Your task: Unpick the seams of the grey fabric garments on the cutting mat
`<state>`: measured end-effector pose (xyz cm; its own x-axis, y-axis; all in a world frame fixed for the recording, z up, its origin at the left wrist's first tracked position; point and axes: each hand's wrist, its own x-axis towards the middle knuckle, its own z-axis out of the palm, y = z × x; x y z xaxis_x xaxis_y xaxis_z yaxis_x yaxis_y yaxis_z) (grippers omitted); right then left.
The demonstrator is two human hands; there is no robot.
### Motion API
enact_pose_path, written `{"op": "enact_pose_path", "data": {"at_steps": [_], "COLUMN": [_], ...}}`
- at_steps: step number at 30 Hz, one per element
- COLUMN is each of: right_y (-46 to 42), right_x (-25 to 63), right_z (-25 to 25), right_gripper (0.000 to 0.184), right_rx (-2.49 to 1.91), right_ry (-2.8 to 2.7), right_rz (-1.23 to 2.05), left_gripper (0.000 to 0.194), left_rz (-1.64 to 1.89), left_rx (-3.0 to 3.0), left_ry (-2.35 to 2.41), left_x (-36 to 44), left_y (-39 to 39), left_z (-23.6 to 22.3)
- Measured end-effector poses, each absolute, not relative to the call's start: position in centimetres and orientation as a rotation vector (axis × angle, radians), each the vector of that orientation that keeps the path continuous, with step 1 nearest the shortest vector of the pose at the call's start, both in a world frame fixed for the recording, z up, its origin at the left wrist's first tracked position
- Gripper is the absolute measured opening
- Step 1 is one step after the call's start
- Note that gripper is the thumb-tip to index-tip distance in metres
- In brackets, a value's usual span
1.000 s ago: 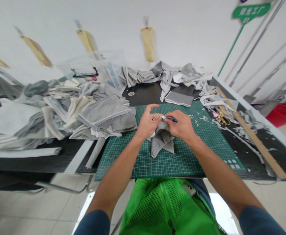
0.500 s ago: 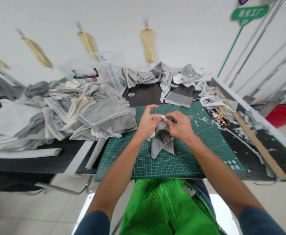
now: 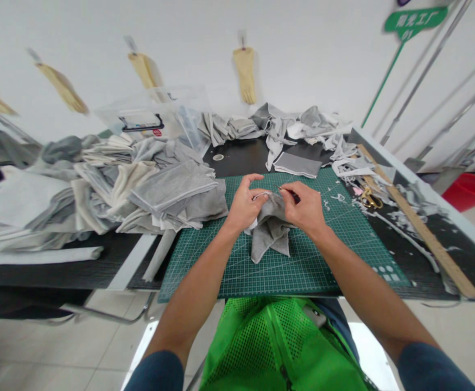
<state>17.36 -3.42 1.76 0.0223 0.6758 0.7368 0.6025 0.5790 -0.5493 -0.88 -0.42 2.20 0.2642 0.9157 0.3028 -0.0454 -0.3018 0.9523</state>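
My left hand (image 3: 246, 205) pinches the white-edged top of a grey cloth (image 3: 270, 234) between thumb and fingers, with the index finger raised. The cloth hangs in folds down to the green cutting mat (image 3: 237, 277). Just right of that edge, my right hand (image 3: 305, 205) is closed around a small dark-handled tool (image 3: 295, 196). Its thin tip points up and left, apart from the pinched edge. Fingers cover most of the tool, so its exact kind is unclear.
Grey and cream cloths (image 3: 172, 187) are heaped on the left, by a clear plastic box (image 3: 156, 111). Farther back lies a folded grey cloth (image 3: 297, 164). Gold-handled scissors (image 3: 371, 199), fabric scraps and a wooden strip (image 3: 428, 233) line the right side.
My right hand has drawn slightly right and turned, taking the tool away from the cloth's edge. My left hand keeps its pinch in the same place.
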Motion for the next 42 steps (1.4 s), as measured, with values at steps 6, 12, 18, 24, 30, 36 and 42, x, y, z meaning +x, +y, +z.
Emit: {"op": "enact_pose_path", "data": {"at_steps": [6, 12, 18, 24, 30, 36, 42], "right_y": [-2.5, -2.8, -2.8, -2.7, -3.3, -3.4, -2.9], "right_x": [18.5, 18.2, 17.9, 17.8, 17.6, 17.3, 17.4], "right_z": [1.9, 2.4, 2.3, 2.0, 1.8, 1.5, 0.8], "right_gripper": [0.022, 0.034, 0.035, 0.037, 0.037, 0.028, 0.030], "right_rx": [-1.133, -0.982, -0.951, -0.939, -0.980, -0.925, -0.987], "right_ry": [-1.412, -1.554, -1.531, -1.555, -1.653, -1.820, -1.845], "right_rz": [0.351, 0.837, 0.878, 0.728, 0.313, 0.017, -0.069], "left_gripper": [0.051, 0.045, 0.047, 0.045, 0.047, 0.043, 0.047], "left_rz": [1.209, 1.169, 1.207, 1.238, 1.219, 1.241, 1.224], "left_rx": [1.385, 1.325, 1.425, 1.410, 1.270, 1.188, 1.186], "left_ry": [0.731, 0.681, 0.732, 0.732, 0.732, 0.745, 0.740], "left_x": [-1.3, -1.4, -1.7, -1.8, -1.8, -1.9, -1.8], "left_y": [0.0, -0.1, 0.1, 0.3, 0.2, 0.2, 0.0], "left_z": [2.4, 2.5, 2.5, 2.4, 2.4, 2.7, 2.9]}}
